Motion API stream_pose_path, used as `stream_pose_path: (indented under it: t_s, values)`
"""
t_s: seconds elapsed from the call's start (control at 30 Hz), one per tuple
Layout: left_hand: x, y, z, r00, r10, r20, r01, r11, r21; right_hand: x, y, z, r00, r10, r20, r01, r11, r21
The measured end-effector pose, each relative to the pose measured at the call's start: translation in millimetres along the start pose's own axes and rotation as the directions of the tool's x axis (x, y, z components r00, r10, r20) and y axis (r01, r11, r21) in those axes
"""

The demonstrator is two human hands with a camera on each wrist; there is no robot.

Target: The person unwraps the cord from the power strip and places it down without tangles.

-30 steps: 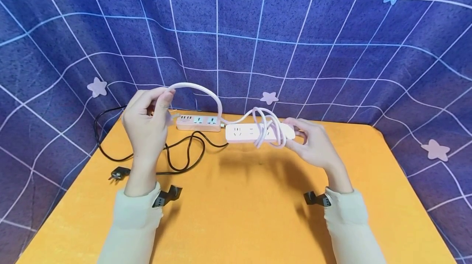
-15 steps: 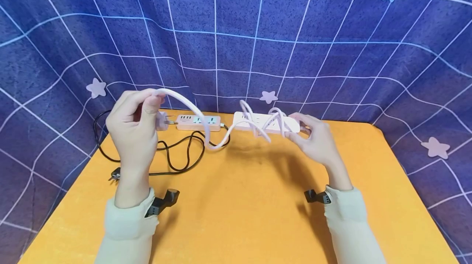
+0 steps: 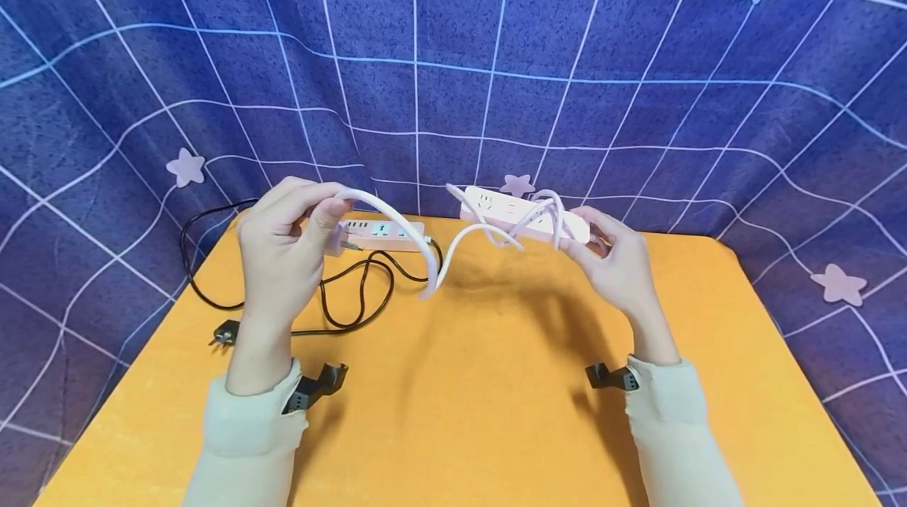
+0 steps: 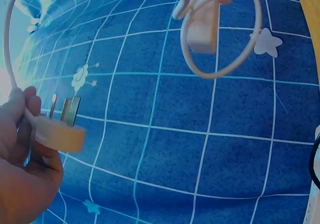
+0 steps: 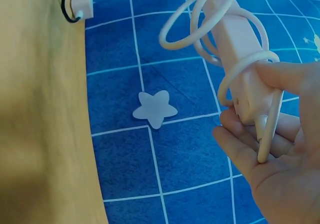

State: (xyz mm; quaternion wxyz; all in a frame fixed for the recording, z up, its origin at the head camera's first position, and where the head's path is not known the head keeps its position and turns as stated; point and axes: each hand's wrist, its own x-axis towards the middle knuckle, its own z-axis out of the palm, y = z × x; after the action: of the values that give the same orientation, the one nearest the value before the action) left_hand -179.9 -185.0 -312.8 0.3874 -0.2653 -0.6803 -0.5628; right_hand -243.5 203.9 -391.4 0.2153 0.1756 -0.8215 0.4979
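A white power strip point(image 3: 506, 210) is held above the table by my right hand point(image 3: 615, 263), which grips its right end between thumb and fingers. Loops of its white cord point(image 3: 397, 216) wind around the strip, and the cord runs across to my left hand point(image 3: 283, 251). That hand pinches the cord close to its plug point(image 4: 60, 134); metal prongs point away from the palm in the left wrist view. In the right wrist view the strip point(image 5: 237, 49) shows its cord end near the palm. The strip tilts, its left end higher.
Behind the left hand lies a second power strip point(image 3: 386, 235) at the table's back edge. Its black cord point(image 3: 364, 326) curls over the orange table point(image 3: 468, 412), ending in a black plug point(image 3: 225, 332). A blue gridded curtain point(image 3: 453, 113) hangs behind.
The right hand has raised the power strip and shifted it right, tilting it. A stretch of cord has come off the strip and now sags between the hands. The left hand moved left, then back right.
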Motion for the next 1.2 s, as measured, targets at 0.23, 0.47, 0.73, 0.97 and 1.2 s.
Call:
stream_pose_path:
  t_s: [0.23, 0.47, 0.73, 0.97, 1.2]
  values:
    - [-0.5, -7.8, -11.2, 0.960, 0.000, 0.280, -0.046, 0.987, 0.156, 0.9, 0, -2, 1.000, -0.011, -0.015, 0.011, 1.000, 0.013]
    - [-0.4, -12.9, -13.4, 0.908, -0.055, 0.415, -0.030, 0.980, 0.196, 0.7, -2, -3, 0.999, -0.020, -0.032, 0.021, 0.999, 0.026]
    - [-2.3, -22.9, -18.3, 0.808, -0.181, 0.560, 0.039, 0.966, 0.255, 1.6, -3, -5, 0.999, -0.011, -0.046, 0.014, 0.999, 0.051]
    - [-2.8, -35.7, -23.2, 0.757, -0.250, 0.603, 0.000, 0.924, 0.383, 0.1, -6, -8, 0.998, -0.020, -0.059, 0.023, 0.999, 0.039]
    - [-2.7, -43.5, -29.4, 0.670, -0.316, 0.672, -0.048, 0.884, 0.465, 0.1, -8, -9, 0.998, -0.019, -0.058, 0.022, 0.999, 0.048]
